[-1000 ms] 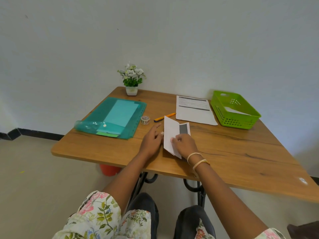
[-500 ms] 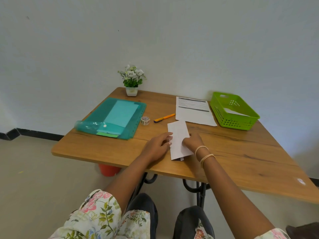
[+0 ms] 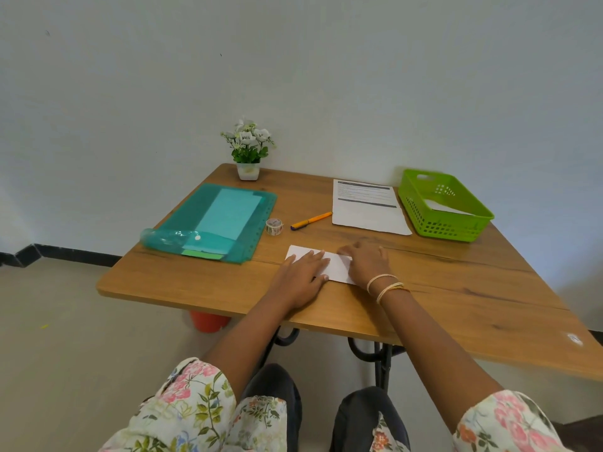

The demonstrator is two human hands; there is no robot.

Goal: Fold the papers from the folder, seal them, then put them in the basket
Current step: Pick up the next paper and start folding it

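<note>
**deskguy:** Wooden table (image 3: 456, 288) against a plain wall. Teal folder (image 3: 215, 220) at 10 o'clock, tape roll (image 3: 274, 227) and pen (image 3: 310, 220) around 12, flat sheet (image 3: 368, 213) and green basket (image 3: 445, 207) at 2.

**foldfan:** Left hand (image 3: 301, 278) and right hand (image 3: 367, 265) both lie flat with fingers straight, pressing the folded paper (image 3: 336, 267) dead center. I'd guess uneven pressure could skew the crease, or it springs open before taping.
</note>
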